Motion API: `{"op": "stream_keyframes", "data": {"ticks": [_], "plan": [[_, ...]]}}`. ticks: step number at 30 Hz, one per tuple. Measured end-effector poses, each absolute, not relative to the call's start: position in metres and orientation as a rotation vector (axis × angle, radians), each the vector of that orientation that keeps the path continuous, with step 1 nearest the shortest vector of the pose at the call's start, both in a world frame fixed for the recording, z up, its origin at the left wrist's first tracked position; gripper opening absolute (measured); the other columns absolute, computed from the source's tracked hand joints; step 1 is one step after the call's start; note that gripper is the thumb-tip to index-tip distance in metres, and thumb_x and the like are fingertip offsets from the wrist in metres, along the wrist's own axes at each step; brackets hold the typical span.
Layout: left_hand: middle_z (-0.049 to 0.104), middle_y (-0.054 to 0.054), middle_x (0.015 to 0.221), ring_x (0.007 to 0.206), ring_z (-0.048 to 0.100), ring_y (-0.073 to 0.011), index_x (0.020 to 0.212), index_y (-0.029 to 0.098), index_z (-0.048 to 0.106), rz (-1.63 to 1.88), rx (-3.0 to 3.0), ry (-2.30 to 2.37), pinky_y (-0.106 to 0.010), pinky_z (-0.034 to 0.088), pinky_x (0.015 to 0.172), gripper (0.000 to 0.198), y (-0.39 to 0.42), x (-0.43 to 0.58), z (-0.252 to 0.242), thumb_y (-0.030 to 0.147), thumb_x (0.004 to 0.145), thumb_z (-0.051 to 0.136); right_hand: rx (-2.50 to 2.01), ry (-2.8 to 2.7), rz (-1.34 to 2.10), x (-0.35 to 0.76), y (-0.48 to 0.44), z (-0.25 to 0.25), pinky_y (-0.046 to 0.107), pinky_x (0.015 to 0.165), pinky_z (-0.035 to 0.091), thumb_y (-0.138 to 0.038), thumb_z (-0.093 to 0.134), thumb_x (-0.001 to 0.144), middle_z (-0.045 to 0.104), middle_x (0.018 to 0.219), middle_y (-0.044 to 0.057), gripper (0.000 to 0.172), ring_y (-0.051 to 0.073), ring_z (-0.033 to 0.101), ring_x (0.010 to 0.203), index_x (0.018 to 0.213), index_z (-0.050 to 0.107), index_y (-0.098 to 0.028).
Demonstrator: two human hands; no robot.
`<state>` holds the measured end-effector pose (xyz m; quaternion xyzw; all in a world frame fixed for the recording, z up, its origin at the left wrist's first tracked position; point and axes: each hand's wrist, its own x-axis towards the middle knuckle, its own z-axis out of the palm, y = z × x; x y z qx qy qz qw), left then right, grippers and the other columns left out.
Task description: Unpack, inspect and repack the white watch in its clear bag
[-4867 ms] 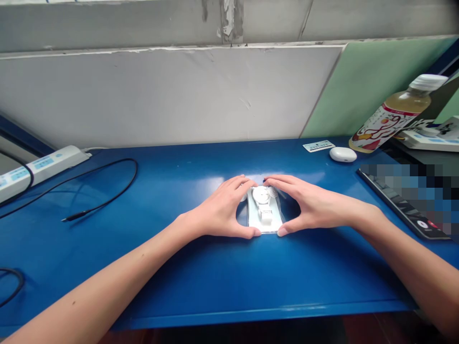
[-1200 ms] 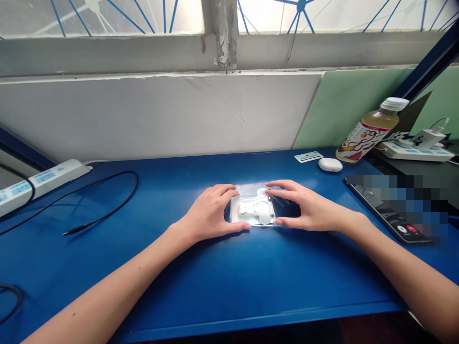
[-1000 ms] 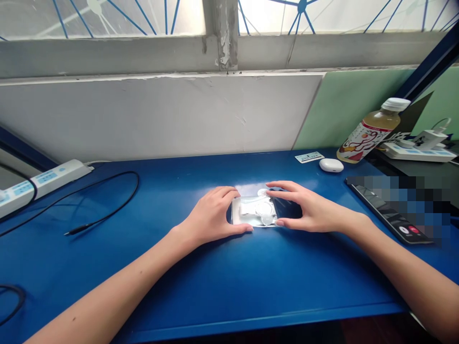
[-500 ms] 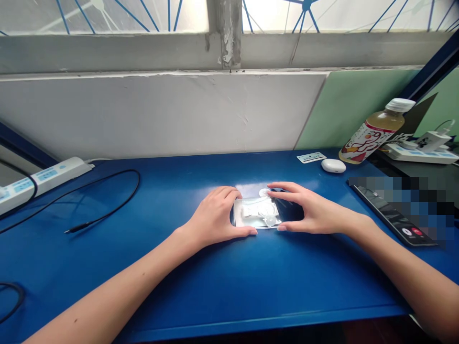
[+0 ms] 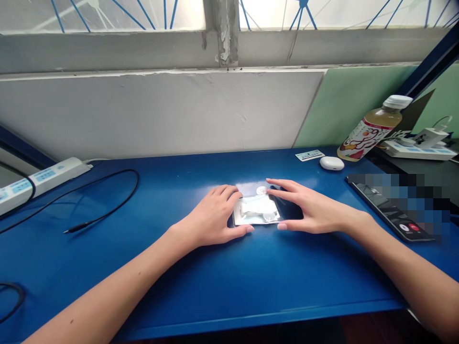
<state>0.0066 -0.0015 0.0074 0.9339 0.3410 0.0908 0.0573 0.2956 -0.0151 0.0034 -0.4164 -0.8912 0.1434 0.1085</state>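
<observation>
Lying on the blue table (image 5: pixel 222 282), long axis left-to-right, the clear packet (image 5: pixel 256 210) sits between left hand (image 5: pixel 213 217) and right hand (image 5: pixel 317 208), both spread, unclenched, the left set further around it.

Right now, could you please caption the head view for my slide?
Left hand and right hand flank a small packet with white contents on a blue table, a phone at right.
</observation>
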Motion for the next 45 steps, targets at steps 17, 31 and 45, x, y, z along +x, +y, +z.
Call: {"op": "stream_keyframes", "data": {"ticks": [17, 31, 45], "plan": [[0.067, -0.008, 0.122, 0.11, 0.063, -0.0225, 0.118, 0.019, 0.063, 0.775, 2.386, 0.915, -0.035, 0.049, 0.096, 0.03, -0.002, 0.014, 0.004, 0.037, 0.102, 0.044, -1.176, -2.214, 0.368, 0.28, -0.02, 0.01, 0.039, 0.078, 0.056, -0.036, 0.048, 0.099, 0.078, 0.1, 0.007, 0.031, 0.026, 0.072, 0.088, 0.106, 0.074, -0.022], [0.072, -0.004, 0.092, 0.076, 0.068, -0.0194, 0.125, 0.02, 0.058, 0.768, 1.982, 1.042, -0.029, 0.054, 0.062, 0.039, -0.003, 0.018, 0.007, 0.045, 0.095, 0.055, -1.246, -1.855, 1.003, 0.275, -0.015, 0.006, 0.031, 0.056, 0.052, -0.048, 0.069, 0.084, 0.072, 0.076, 0.004, 0.035, 0.019, 0.065, 0.064, 0.101, 0.072, -0.017], [0.04, -0.015, 0.156, 0.148, 0.029, -0.0342, 0.145, 0.022, 0.044, 0.273, 2.429, 0.965, -0.052, 0.035, 0.115, 0.072, 0.004, 0.001, 0.009, 0.058, 0.087, 0.065, -1.254, -2.49, 0.479, 0.303, -0.01, 0.007, 0.051, 0.109, 0.045, -0.056, 0.07, 0.081, 0.05, 0.149, 0.014, 0.071, 0.035, 0.049, 0.134, 0.142, 0.054, -0.023]]}}
